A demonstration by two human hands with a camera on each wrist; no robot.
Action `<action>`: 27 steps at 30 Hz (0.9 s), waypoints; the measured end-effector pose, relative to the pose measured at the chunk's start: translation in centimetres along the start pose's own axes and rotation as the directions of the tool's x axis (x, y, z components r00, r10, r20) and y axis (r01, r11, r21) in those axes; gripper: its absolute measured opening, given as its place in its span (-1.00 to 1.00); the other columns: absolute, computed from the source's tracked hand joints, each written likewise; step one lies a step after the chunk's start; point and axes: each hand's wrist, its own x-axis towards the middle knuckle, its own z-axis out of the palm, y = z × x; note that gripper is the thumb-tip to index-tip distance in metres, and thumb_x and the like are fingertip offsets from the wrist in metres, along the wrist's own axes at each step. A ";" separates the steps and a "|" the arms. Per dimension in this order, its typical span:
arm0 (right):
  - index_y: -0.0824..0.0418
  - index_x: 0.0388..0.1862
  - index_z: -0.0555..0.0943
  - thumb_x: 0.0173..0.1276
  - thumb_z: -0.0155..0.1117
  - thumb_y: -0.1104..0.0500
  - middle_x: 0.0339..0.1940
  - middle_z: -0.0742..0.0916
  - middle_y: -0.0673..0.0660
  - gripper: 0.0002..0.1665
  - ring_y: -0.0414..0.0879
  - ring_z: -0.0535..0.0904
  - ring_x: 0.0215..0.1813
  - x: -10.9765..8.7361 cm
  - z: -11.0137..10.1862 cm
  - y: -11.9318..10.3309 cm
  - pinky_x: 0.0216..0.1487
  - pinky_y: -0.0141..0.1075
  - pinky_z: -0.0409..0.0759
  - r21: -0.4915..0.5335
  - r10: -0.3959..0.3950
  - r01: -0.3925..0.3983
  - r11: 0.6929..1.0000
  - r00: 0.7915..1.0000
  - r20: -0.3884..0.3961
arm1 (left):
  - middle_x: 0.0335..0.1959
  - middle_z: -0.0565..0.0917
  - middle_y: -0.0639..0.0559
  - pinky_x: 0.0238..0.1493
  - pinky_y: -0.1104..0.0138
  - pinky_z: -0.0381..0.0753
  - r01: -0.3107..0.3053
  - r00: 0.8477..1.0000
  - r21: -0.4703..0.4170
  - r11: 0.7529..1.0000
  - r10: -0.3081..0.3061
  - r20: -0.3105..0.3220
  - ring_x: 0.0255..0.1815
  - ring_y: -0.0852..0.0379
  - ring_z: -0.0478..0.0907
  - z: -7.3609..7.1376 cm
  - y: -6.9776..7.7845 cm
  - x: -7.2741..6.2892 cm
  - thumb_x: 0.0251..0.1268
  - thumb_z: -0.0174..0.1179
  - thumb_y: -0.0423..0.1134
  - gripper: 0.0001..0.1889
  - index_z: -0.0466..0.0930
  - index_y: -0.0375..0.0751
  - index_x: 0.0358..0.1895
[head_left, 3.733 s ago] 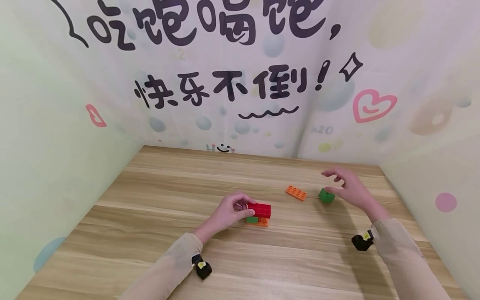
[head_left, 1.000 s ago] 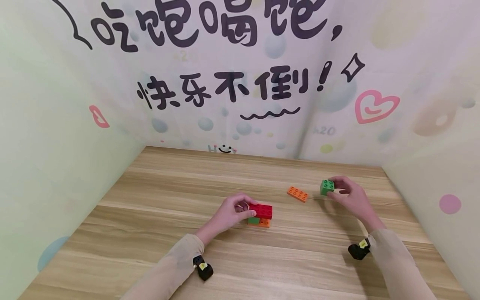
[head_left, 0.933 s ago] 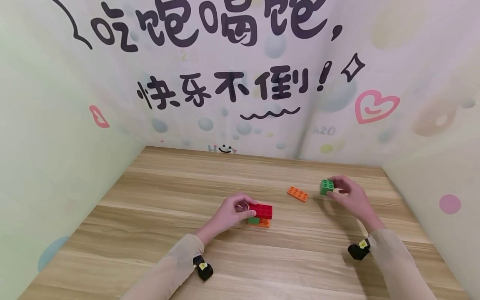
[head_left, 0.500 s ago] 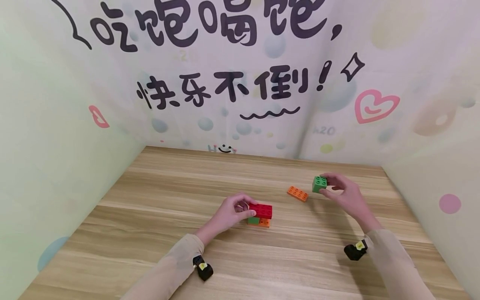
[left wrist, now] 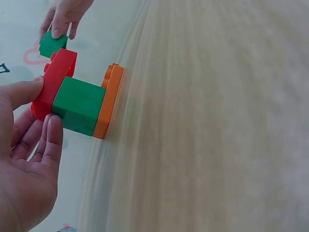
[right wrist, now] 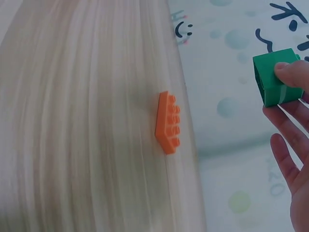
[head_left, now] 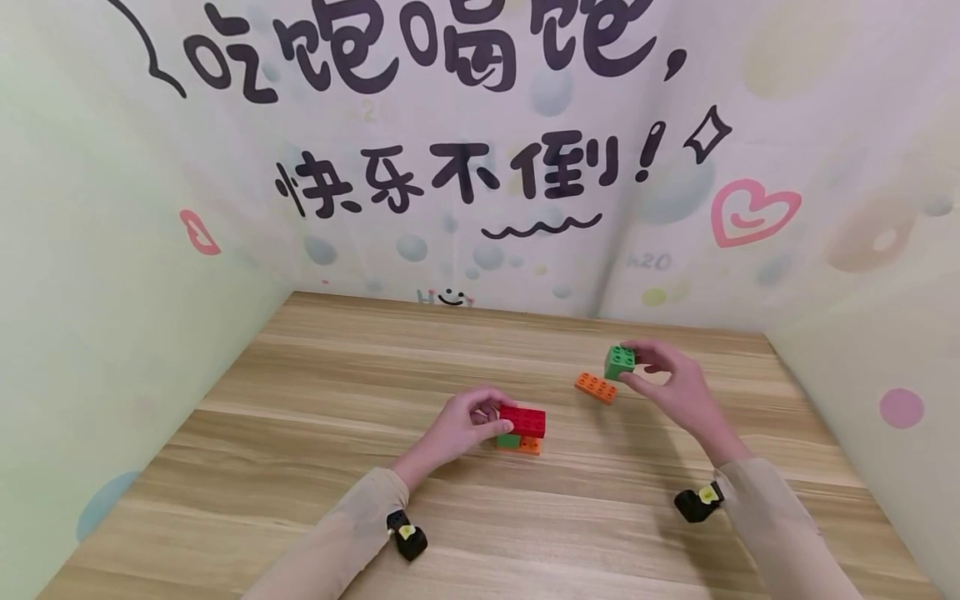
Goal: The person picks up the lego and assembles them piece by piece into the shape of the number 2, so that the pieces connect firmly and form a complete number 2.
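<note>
My left hand [head_left: 468,419] pinches a red building brick [head_left: 525,421] between thumb and fingers. That brick sits on a green brick [left wrist: 79,105], which stands on a thin orange brick [left wrist: 109,101] resting on the table; the three form a stack. Above the tabletop, my right hand [head_left: 671,387] pinches a second green brick [head_left: 619,362], its studs facing up and its hollow underside seen in the right wrist view. Just below that brick, a loose thin orange brick [head_left: 596,387] lies on the table, studs up.
The wood-grain table [head_left: 337,367] meets a printed cloth backdrop [head_left: 420,200] at the back, with pale side panels left and right. A small black camera sits at each wrist, one [head_left: 407,535] left and one [head_left: 697,502] right.
My right hand has taken hold of the green brick, lifted it off the table and carried it left to the loose orange brick. The left hand stays on the red brick.
</note>
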 end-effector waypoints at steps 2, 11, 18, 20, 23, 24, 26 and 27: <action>0.10 0.16 0.60 0.24 0.46 0.19 -0.02 0.76 0.17 -0.51 -0.62 0.51 -0.09 0.1 0.2 -0.4 -0.09 -0.61 0.49 0.004 -0.010 0.010 1.000 1.000 -0.007 | -0.15 0.66 -0.11 -0.22 0.47 0.60 0.005 1.000 0.002 1.000 -0.005 0.001 -0.26 0.24 0.52 0.0 0.0 0.0 0.23 0.37 -0.26 -0.71 0.66 -0.17 0.01; 0.07 0.14 0.62 0.20 0.49 0.18 -0.09 0.78 0.10 -0.50 -0.52 0.56 -0.13 0.2 1.0 -2.5 -0.08 -0.50 0.56 0.032 -0.032 0.033 0.999 0.999 -0.005 | -0.16 0.66 -0.13 -0.22 0.46 0.61 0.004 1.000 0.020 1.000 -0.004 -0.001 -0.26 0.20 0.53 0.0 0.0 0.1 0.22 0.38 -0.25 -0.73 0.67 -0.20 -0.02; 0.04 0.15 0.61 0.20 0.49 0.18 -0.06 0.78 0.07 -0.49 -0.50 0.58 -0.10 0.1 1.8 -4.3 -0.07 -0.51 0.56 0.060 -0.055 0.055 0.997 0.998 0.006 | -0.17 0.66 -0.07 -0.24 0.47 0.63 -0.005 1.000 0.035 0.999 0.006 -0.003 -0.28 0.25 0.53 -0.1 0.0 0.1 0.22 0.38 -0.26 -0.74 0.67 -0.19 -0.03; 0.03 0.15 0.61 0.20 0.50 0.19 -0.06 0.78 0.07 -0.49 -0.49 0.59 -0.10 0.2 2.0 -4.7 -0.07 -0.51 0.55 0.070 -0.061 0.060 0.996 0.998 0.006 | -0.17 0.66 -0.07 -0.24 0.46 0.64 -0.009 1.000 0.036 0.999 0.009 -0.003 -0.27 0.25 0.54 -0.1 0.0 0.1 0.22 0.38 -0.27 -0.73 0.67 -0.19 -0.03; 0.03 0.14 0.62 0.18 0.51 0.20 -0.07 0.78 0.05 -0.49 -0.47 0.60 -0.10 0.2 2.4 -5.2 -0.08 -0.50 0.56 0.078 -0.075 0.074 0.994 0.997 0.003 | -0.16 0.65 -0.10 -0.23 0.46 0.64 -0.008 1.000 0.029 1.000 0.008 0.000 -0.27 0.24 0.54 -0.2 0.0 0.1 0.22 0.38 -0.27 -0.73 0.67 -0.19 -0.02; 0.02 0.13 0.62 0.18 0.51 0.20 -0.08 0.78 0.04 -0.49 -0.46 0.60 -0.11 0.2 2.4 -5.4 -0.08 -0.51 0.55 0.082 -0.076 0.075 0.994 0.997 0.005 | -0.16 0.65 -0.11 -0.23 0.46 0.64 -0.003 1.000 0.026 1.000 0.003 0.001 -0.27 0.24 0.54 -0.2 -0.1 0.1 0.21 0.38 -0.27 -0.73 0.67 -0.19 -0.02; 0.01 0.13 0.62 0.18 0.51 0.20 -0.09 0.78 0.03 -0.49 -0.44 0.60 -0.11 0.2 2.6 -5.6 -0.08 -0.50 0.55 0.088 -0.079 0.079 0.993 0.997 0.007 | -0.16 0.65 -0.13 -0.23 0.45 0.64 0.003 1.000 0.023 1.000 -0.003 0.004 -0.27 0.23 0.54 -0.2 -0.1 0.1 0.21 0.38 -0.27 -0.72 0.67 -0.19 -0.01; 0.01 0.13 0.62 0.17 0.51 0.20 -0.09 0.78 0.03 -0.48 -0.44 0.60 -0.11 0.2 2.7 -5.7 -0.09 -0.50 0.55 0.088 -0.082 0.081 0.993 0.997 0.008 | -0.16 0.65 -0.15 -0.23 0.45 0.63 0.004 1.000 0.022 1.000 -0.004 0.004 -0.27 0.22 0.54 -0.2 -0.1 0.1 0.21 0.38 -0.27 -0.72 0.67 -0.20 -0.01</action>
